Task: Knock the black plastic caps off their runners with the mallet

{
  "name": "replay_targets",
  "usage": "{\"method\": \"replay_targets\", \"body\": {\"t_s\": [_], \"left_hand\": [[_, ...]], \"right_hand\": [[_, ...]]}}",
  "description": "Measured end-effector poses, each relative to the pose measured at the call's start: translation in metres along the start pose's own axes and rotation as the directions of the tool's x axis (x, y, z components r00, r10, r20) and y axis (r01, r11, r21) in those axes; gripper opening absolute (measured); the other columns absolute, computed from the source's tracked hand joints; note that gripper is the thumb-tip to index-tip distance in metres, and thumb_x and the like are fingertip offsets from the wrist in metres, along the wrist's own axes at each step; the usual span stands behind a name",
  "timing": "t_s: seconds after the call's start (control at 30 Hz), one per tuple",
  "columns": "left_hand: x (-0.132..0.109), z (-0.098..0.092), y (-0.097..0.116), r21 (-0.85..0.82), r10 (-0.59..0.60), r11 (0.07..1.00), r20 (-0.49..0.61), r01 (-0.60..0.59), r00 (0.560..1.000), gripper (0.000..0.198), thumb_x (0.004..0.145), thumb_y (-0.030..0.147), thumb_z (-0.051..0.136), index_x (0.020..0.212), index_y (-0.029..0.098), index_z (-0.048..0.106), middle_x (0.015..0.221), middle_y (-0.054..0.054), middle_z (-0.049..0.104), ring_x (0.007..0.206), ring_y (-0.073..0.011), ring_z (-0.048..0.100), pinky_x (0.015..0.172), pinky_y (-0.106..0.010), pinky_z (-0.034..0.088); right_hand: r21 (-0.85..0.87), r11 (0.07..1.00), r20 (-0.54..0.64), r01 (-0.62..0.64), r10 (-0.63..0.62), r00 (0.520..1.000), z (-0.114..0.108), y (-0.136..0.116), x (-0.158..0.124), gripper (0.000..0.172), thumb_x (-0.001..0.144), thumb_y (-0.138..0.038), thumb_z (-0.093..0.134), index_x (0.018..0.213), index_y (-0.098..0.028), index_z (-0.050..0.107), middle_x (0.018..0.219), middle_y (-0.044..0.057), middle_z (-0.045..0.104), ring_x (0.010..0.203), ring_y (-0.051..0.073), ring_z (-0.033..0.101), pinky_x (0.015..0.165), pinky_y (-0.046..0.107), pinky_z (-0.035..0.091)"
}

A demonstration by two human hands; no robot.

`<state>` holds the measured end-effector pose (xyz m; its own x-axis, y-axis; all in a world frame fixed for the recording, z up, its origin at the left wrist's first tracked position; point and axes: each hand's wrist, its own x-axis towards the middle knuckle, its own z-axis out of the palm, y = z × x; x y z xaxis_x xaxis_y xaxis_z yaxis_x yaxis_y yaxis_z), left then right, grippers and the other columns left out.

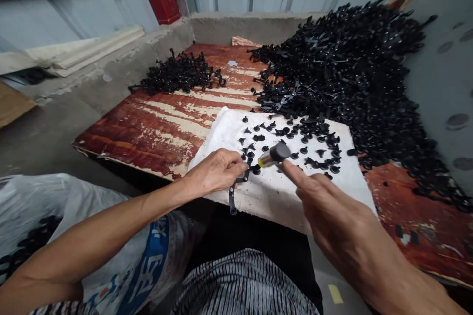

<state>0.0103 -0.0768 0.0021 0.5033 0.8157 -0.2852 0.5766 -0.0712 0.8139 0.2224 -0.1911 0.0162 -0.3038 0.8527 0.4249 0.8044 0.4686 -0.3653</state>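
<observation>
Left hand (219,170) pinches a black strip (232,200) — right hand (332,199) grips a blurred black-ended tool (280,152) — small black pieces (303,150) beyond both.

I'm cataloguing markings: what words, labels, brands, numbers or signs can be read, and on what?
No text reads clearly.
White sack, blue band: large white characters, tilted and creased; unreadable.
Beside the band: reddish print, blurred.
Sack: orange-and-blue emblem, unclear.
Red box: faint mark, too small.
</observation>
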Motion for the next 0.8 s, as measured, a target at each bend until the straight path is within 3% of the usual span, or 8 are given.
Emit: {"method": "replay_targets", "body": {"t_s": [0.13,0.2,0.27,0.37,0.47,0.57,0.67,0.8], "left_hand": [[0.0,-0.002,0.001,0.061,0.033,0.998,-0.002,-0.033,0.999,0.028,0.082,0.039,0.048,0.063,0.018,0.05,0.051,0.004,0.05,0.046,-0.0089,0.045,0.045,-0.021,0.031],[-0.001,-0.003,0.004,0.072,0.012,0.997,-0.001,-0.012,1.0,0.027,0.082,0.037,0.047,0.062,0.018,0.049,0.052,0.003,0.051,0.047,-0.0092,0.046,0.046,-0.021,0.032],[-0.002,-0.003,0.007,0.088,-0.011,0.996,0.008,0.01,1.0,0.026,0.082,0.036,0.047,0.062,0.018,0.049,0.052,0.003,0.052,0.047,-0.0094,0.047,0.046,-0.021,0.032],[-0.003,-0.003,0.009,0.096,-0.002,0.995,0.012,0.001,1.0,0.027,0.083,0.036,0.047,0.063,0.018,0.05,0.052,0.003,0.051,0.048,-0.0096,0.047,0.047,-0.021,0.032],[-0.004,-0.002,0.008,0.066,0.02,0.998,0.002,-0.02,1.0,0.026,0.083,0.034,0.047,0.063,0.018,0.05,0.052,0.003,0.051,0.048,-0.0093,0.047,0.047,-0.021,0.033],[-0.009,-0.004,0.006,-0.009,0.022,1.0,0.03,-0.022,0.999,0.022,0.084,0.032,0.048,0.068,0.017,0.05,0.053,0.004,0.051,0.048,-0.0083,0.047,0.048,-0.02,0.034],[-0.015,-0.011,0.005,-0.107,0.025,0.994,0.068,-0.018,0.997,0.018,0.083,0.035,0.052,0.081,0.017,0.054,0.053,0.007,0.048,0.047,-0.0075,0.045,0.049,-0.019,0.036],[-0.015,-0.027,0.005,-0.13,0.077,0.989,0.072,-0.067,0.994,0.03,0.082,0.036,0.055,0.103,0.014,0.058,0.052,0.01,0.043,0.046,-0.0059,0.043,0.047,-0.016,0.031]], "right_hand": [[-0.004,0.999,-0.18,-0.037,0.036,0.983,-0.001,-0.002,-0.001,0.074,0.088,-0.002,0.04,0.155,-0.03,0.021,0.083,0.004,0.06,0.049,0.013,0.053,0.042,0.022,0.05],[-0.047,0.999,-0.016,0.017,-0.017,1.0,0.003,0.002,-0.002,0.072,0.087,-0.002,0.036,0.153,-0.03,0.028,0.078,0.003,0.058,0.043,0.012,0.049,0.037,0.023,0.047],[-0.014,0.999,0.025,-0.034,0.034,0.999,0.007,0.006,-0.002,0.068,0.089,-0.004,0.037,0.152,-0.031,0.03,0.085,0.005,0.061,0.049,0.013,0.054,0.042,0.024,0.051],[0.074,0.994,-0.053,-0.074,0.078,0.996,0.01,0.007,-0.003,0.071,0.09,-0.008,0.039,0.155,-0.032,0.023,0.089,0.006,0.064,0.058,0.016,0.06,0.048,0.026,0.055],[0.052,0.996,0.001,-0.074,0.075,0.997,0.011,0.005,-0.001,0.064,0.088,-0.008,0.039,0.148,-0.028,0.041,0.081,0.006,0.066,0.05,0.016,0.058,0.041,0.027,0.052],[0.139,0.984,-0.026,-0.108,0.113,0.993,0.011,0.002,0.001,0.058,0.09,-0.009,0.04,0.145,-0.027,0.046,0.092,0.008,0.071,0.06,0.017,0.066,0.055,0.029,0.059],[0.316,0.927,-0.104,-0.203,0.247,0.963,0.012,0.001,0.0,0.052,0.093,-0.016,0.044,0.142,-0.03,0.048,0.11,0.008,0.072,0.08,0.019,0.071,0.073,0.035,0.061],[0.521,0.737,0.006,-0.43,0.501,0.866,0.02,0.002,-0.004,0.041,0.093,-0.033,0.051,0.133,-0.026,0.058,0.095,0.007,0.073,0.079,0.022,0.07,0.067,0.036,0.061]]}}
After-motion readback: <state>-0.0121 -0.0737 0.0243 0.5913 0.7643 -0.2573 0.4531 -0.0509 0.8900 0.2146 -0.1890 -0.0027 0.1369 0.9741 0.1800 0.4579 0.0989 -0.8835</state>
